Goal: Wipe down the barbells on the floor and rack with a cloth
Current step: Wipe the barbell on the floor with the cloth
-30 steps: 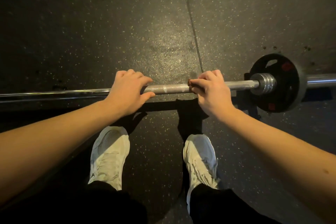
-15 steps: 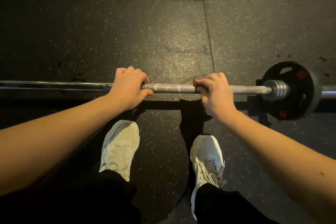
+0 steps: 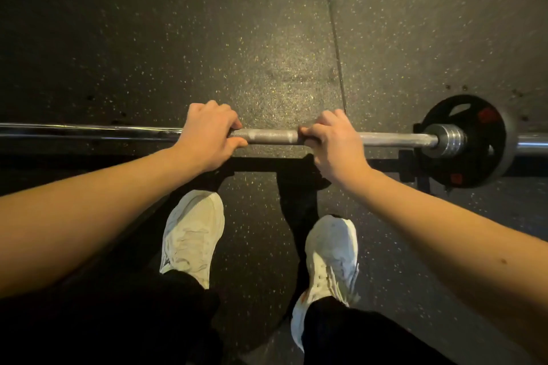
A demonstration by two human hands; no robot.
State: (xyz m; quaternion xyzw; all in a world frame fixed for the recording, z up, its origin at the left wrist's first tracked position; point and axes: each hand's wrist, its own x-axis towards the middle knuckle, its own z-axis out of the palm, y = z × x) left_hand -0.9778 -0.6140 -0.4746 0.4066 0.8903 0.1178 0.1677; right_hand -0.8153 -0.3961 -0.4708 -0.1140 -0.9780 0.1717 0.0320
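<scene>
A steel barbell [image 3: 268,136] lies across the dark rubber floor, running left to right. My left hand [image 3: 207,136] grips the bar just left of its knurled middle. A short way to the right, my right hand [image 3: 332,142] curls round the bar, and a sliver of dark brownish material shows under its fingertips. A black weight plate [image 3: 474,154] with red marks sits on the right sleeve, outside the steel collar [image 3: 447,141]. I cannot make out a whole cloth.
My two white sneakers [image 3: 192,234] stand on the speckled floor [image 3: 267,38] just behind the bar, below dark trousers. A seam between floor mats runs up from the bar. A dark groove crosses the floor at top left.
The hands keep their grip on the bar. The view has shifted: bar and plate now sit further right and lower in the frame, and my left foot has come forward.
</scene>
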